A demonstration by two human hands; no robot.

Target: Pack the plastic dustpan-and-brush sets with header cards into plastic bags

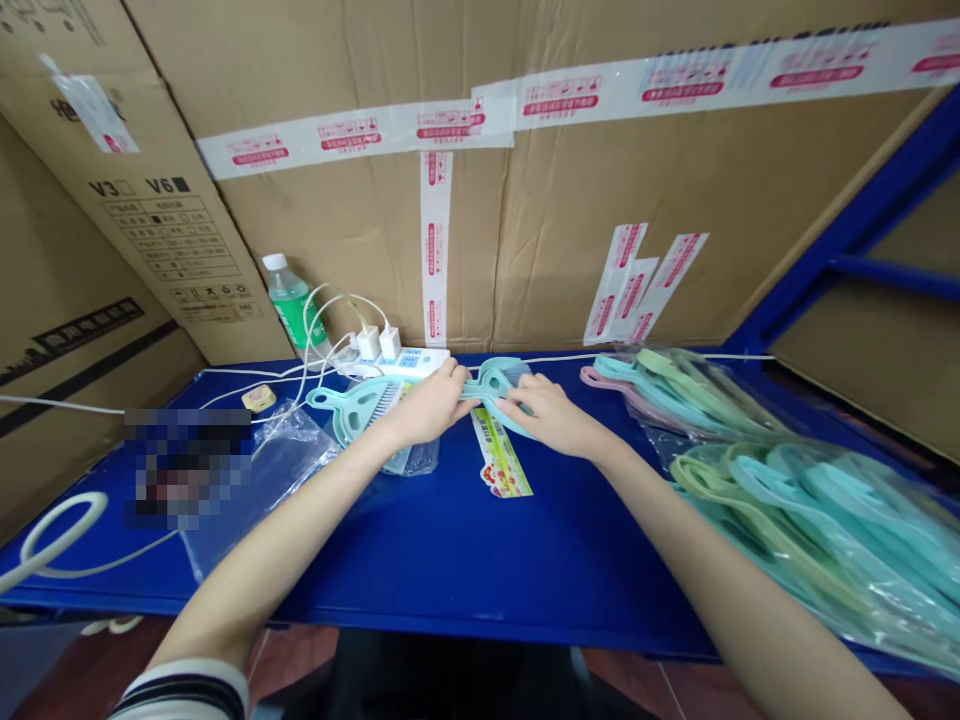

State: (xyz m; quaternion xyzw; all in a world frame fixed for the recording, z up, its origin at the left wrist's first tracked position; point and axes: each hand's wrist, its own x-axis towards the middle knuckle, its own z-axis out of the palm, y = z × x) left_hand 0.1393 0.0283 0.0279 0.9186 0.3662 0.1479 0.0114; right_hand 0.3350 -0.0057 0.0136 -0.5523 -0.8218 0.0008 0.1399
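Note:
My left hand (pixel 433 408) is closed around the narrow handle end of a small teal dustpan (pixel 495 376). At its wider end, my right hand (pixel 553 414) grips the same dustpan, thumb toward the middle. Part of it is covered by my fingers. Beneath it a yellow-green printed card (pixel 505 462) lies on the table. Just left of my left hand rests a teal dustpan and brush set (pixel 358 408) with pale bristles, partly on clear plastic wrapping and partly hidden by my left hand and forearm.
Bagged teal, green and pink dustpan sets (pixel 795 500) pile up on the right of the blue table (pixel 450 560). A white power strip (pixel 424 360) with chargers and cables, a green-labelled bottle (pixel 292 305) and a clear plastic bag (pixel 255 490) are at left. Cardboard (pixel 360 240) stands behind.

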